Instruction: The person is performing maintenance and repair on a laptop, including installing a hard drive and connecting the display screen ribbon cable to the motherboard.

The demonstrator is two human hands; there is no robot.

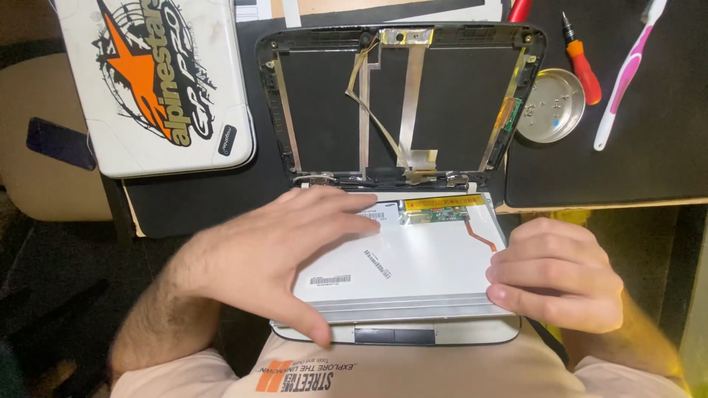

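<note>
A small laptop lies open on my lap with its screen taken out: the lid frame (280, 110) shows bare metal strips and a flat ribbon cable (365, 81). The removed display panel (420, 258) lies face down over the keyboard, white back up, with a green circuit strip and an orange flex cable (481, 237) at its top edge. My left hand (273, 250) rests flat on the panel's left half, thumb at its front edge. My right hand (553, 276) grips the panel's right edge with curled fingers.
A white laptop cover with an orange star sticker (158, 81) lies at the upper left. On the black mat (649, 169) at the right sit a round metal dish with small screws (552, 105), an orange-handled screwdriver (582, 63) and a pink-and-white toothbrush (627, 70).
</note>
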